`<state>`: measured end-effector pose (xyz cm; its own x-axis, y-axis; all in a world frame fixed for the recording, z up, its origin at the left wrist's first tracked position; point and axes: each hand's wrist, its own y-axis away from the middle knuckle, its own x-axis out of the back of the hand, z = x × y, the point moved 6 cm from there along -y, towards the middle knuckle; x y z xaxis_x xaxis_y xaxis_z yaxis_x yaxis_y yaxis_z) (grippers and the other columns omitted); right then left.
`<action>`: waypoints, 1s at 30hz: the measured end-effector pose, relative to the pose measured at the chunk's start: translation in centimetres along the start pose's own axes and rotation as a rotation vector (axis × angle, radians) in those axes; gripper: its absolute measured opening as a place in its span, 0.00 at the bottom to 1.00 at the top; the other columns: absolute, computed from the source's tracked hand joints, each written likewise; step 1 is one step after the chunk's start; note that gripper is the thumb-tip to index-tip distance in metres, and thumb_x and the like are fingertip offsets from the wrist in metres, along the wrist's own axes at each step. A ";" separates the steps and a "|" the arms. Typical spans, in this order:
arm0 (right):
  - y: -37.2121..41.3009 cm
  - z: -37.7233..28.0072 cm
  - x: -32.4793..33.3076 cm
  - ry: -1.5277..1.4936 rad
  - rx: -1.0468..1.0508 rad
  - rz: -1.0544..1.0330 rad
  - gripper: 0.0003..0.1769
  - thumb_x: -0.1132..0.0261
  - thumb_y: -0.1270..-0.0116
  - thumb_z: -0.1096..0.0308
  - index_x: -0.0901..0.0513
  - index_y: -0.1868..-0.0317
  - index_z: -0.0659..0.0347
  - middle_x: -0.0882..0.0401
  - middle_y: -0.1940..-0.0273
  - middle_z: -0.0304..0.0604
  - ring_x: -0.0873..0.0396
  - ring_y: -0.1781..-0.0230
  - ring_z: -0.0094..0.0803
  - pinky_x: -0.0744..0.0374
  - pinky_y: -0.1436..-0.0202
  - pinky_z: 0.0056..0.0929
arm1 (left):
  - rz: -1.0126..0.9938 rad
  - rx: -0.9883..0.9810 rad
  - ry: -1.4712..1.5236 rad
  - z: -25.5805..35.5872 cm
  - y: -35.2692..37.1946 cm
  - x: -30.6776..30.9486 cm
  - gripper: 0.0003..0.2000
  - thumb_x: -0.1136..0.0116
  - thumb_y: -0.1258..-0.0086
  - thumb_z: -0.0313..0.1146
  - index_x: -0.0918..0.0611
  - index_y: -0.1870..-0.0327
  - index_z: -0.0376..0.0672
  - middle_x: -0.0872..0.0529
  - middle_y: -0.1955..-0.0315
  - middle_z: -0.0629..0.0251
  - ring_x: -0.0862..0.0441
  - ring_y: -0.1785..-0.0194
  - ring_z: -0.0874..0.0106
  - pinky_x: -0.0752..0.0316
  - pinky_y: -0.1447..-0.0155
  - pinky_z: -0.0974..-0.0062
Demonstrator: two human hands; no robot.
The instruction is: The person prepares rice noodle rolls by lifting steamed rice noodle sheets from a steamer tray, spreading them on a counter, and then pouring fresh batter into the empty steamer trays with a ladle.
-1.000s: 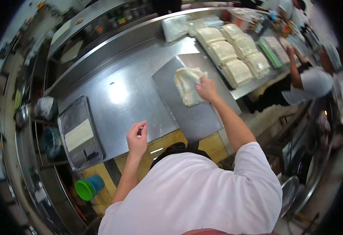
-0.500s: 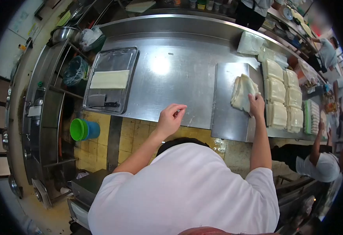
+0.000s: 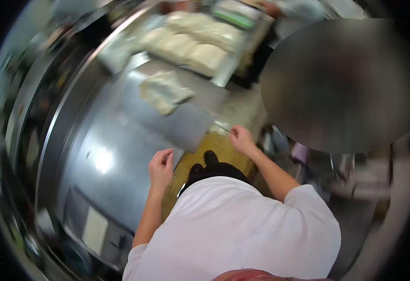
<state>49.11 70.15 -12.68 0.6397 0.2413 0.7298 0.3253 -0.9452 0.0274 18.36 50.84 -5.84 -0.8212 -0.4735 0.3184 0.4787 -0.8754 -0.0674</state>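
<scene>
My left hand point(image 3: 161, 165) hovers by the front edge of the steel table point(image 3: 106, 187), fingers curled in with nothing visible in them. Away from the table, over the floor, is my right hand point(image 3: 241, 139), its fingers pinched together. A thin dark line shows at its fingertips; blur hides whether it is a held object. A crumpled, pale, cloth-like sheet point(image 3: 165, 92) lies on the raised metal board point(image 3: 186, 126), apart from both hands. Several pale, flat, wrapped slabs point(image 3: 207, 58) sit in rows beyond the board.
A metal tray point(image 3: 76, 206) at lower left holds a pale flat slab point(image 3: 95, 229) and a dark-handled cleaver point(image 3: 120, 242). Yellow floor point(image 3: 186, 175) shows beside my shoes. Another person's sleeve point(image 3: 303, 11) appears at the top. A blurred grey oval covers the upper right.
My right hand has let go of the pale sheet and moved away from the board. The view has swung to the right, so the table now appears turned and blurred.
</scene>
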 end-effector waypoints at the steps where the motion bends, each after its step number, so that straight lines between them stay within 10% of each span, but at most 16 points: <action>1: 3.2 1.1 0.8 0.001 -0.095 -0.008 0.13 0.33 0.36 0.68 0.17 0.54 0.67 0.15 0.64 0.52 0.15 0.63 0.40 0.18 0.56 0.37 | -0.120 -0.038 0.027 0.0 -0.8 -1.7 0.06 0.39 0.28 0.25 0.13 0.54 0.36 0.14 0.64 0.62 0.19 0.69 0.75 0.24 0.63 0.77; 16: 37.0 5.5 3.9 -0.065 -0.858 0.543 0.15 0.35 0.35 0.65 0.17 0.52 0.65 0.15 0.58 0.53 0.16 0.54 0.50 0.20 0.48 0.45 | -1.244 -0.499 -0.034 10.4 7.4 -28.0 0.06 0.39 0.26 0.27 0.14 0.54 0.35 0.13 0.64 0.56 0.15 0.64 0.68 0.21 0.60 0.73; 30: 61.3 5.1 -1.4 -0.196 -1.092 0.787 0.14 0.36 0.37 0.67 0.17 0.53 0.65 0.16 0.53 0.56 0.18 0.49 0.54 0.20 0.45 0.47 | -1.758 -0.624 -0.112 11.0 34.6 -29.2 0.08 0.37 0.26 0.29 0.13 0.53 0.35 0.12 0.63 0.56 0.17 0.68 0.71 0.22 0.63 0.74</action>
<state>71.73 13.04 -15.53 0.5159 -0.4973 0.6975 -0.8225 -0.5151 0.2411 62.32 35.42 -7.12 -0.1515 0.8803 0.4496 -0.9745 -0.2091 0.0810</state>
